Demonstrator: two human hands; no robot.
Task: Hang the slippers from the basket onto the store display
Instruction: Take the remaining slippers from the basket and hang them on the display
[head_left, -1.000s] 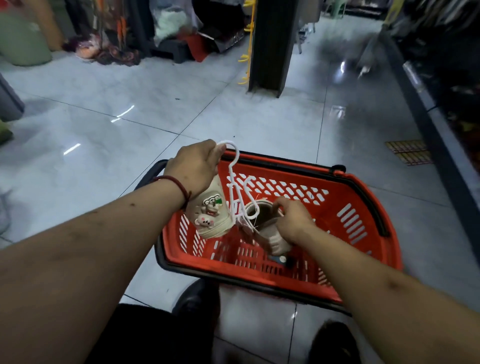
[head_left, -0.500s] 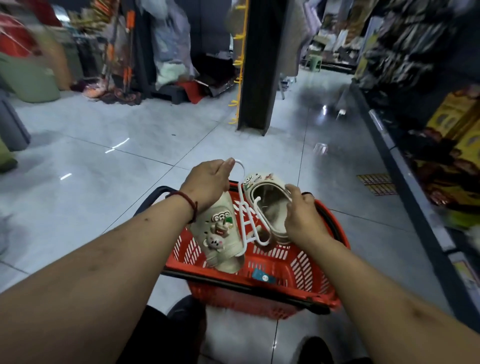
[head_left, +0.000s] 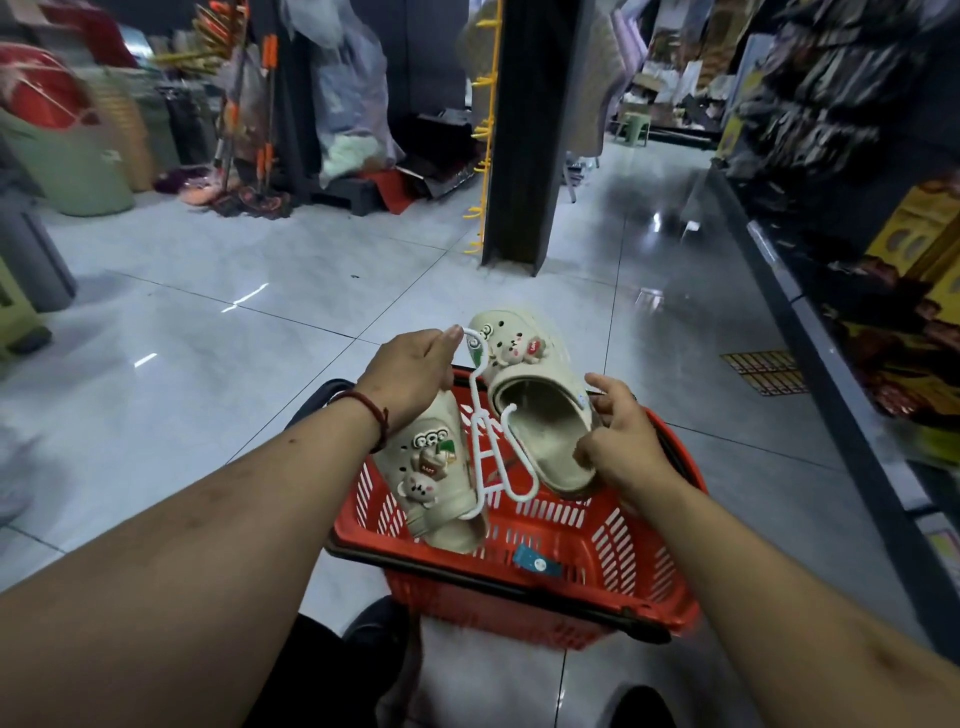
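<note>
A red plastic basket (head_left: 613, 551) with a black rim stands on the floor in front of me. My left hand (head_left: 410, 376) pinches the hook of a white plastic hanger (head_left: 485, 447) above the basket. One cream slipper (head_left: 439, 480) with cartoon charms hangs from the hanger, toe down. My right hand (head_left: 621, 447) grips the heel side of the second cream slipper (head_left: 540, 410), which is tilted up with its opening facing me, beside the hanger's free prong. A small blue tag (head_left: 537, 562) lies inside the basket.
A dark pillar (head_left: 530, 130) with yellow display hooks (head_left: 485, 130) stands ahead on the tiled floor. Shelves with goods (head_left: 883, 260) run along the right. Bins and mops (head_left: 104, 135) crowd the back left. My dark shoes (head_left: 374, 629) are by the basket.
Both slippers have risen out of the basket. My right hand has lifted the second slipper up and turned its opening towards me. The view has tilted up towards the aisle.
</note>
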